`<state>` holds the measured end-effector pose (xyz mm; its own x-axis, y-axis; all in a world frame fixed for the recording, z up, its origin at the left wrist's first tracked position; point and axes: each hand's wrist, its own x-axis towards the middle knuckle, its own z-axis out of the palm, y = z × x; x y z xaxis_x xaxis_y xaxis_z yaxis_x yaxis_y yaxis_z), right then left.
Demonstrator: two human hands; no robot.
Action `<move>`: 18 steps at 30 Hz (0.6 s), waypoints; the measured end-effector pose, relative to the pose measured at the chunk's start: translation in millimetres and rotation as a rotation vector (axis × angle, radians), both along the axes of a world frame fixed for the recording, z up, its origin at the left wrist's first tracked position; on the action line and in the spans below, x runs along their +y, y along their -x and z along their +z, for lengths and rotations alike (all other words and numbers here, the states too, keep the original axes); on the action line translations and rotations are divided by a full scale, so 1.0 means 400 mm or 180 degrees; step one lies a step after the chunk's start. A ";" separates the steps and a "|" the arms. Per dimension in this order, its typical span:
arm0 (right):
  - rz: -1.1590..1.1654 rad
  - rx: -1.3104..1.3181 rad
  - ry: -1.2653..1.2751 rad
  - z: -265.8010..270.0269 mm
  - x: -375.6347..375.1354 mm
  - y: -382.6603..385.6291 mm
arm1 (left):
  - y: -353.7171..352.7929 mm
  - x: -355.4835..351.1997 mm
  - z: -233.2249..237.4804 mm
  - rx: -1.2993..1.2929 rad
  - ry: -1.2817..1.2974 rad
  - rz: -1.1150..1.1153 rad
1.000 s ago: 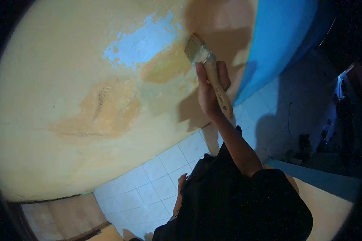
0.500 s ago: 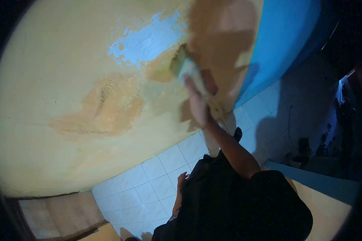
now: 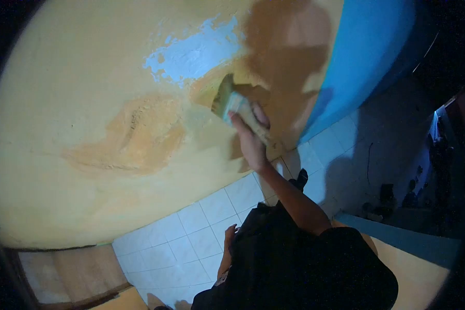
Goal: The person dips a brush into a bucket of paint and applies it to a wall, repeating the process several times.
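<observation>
My right hand (image 3: pixel 251 137) is closed around the handle of a wide flat paintbrush (image 3: pixel 246 114). Its dark, yellowish bristles are at the yellow wall (image 3: pixel 51 93), over an orange-brown patch just below a white peeled patch (image 3: pixel 196 50). Whether the bristle tips press on the surface is hard to tell. Low beside my black clothing hangs my left hand (image 3: pixel 231 235), its fingers loosely apart and nothing visible in them. Left of the brush, a rough orange-brown patch (image 3: pixel 150 129) shows cracked, bumpy plaster.
A blue wall section (image 3: pixel 367 57) adjoins the yellow on the right. White floor tiles (image 3: pixel 191 237) run along the wall's foot. A brown wooden panel (image 3: pixel 72 276) is at lower left. Several dark objects (image 3: pixel 385 199) lie in shadow at right. My shadow falls on the wall.
My right hand and the paintbrush have moved down and slightly left along the wall. The view has shifted a little. My left hand stays low at my side.
</observation>
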<state>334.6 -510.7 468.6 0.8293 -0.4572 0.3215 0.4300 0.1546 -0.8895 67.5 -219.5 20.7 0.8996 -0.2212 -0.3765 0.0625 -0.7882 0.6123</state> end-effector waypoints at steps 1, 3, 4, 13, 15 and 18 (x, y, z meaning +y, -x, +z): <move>-0.0008 -0.0007 -0.0005 -0.015 0.000 0.001 | -0.016 0.003 0.001 -0.0076 -0.0446 -0.0380; 0.0052 0.0022 -0.0141 -0.031 0.004 0.001 | -0.022 -0.023 0.022 0.0222 0.0418 0.0597; 0.0068 0.0027 -0.0143 0.009 -0.006 0.013 | -0.014 -0.034 0.039 0.0534 0.1288 0.1566; -0.0060 0.0079 0.0075 0.009 -0.004 -0.007 | 0.016 -0.014 0.001 0.0123 0.1331 0.0946; 0.0349 -0.0058 -0.0059 -0.002 -0.011 -0.004 | 0.001 -0.012 -0.004 0.0195 0.1181 0.1034; -0.0111 -0.0053 -0.0398 0.034 -0.034 0.006 | 0.012 -0.028 0.010 0.0473 0.1350 0.1474</move>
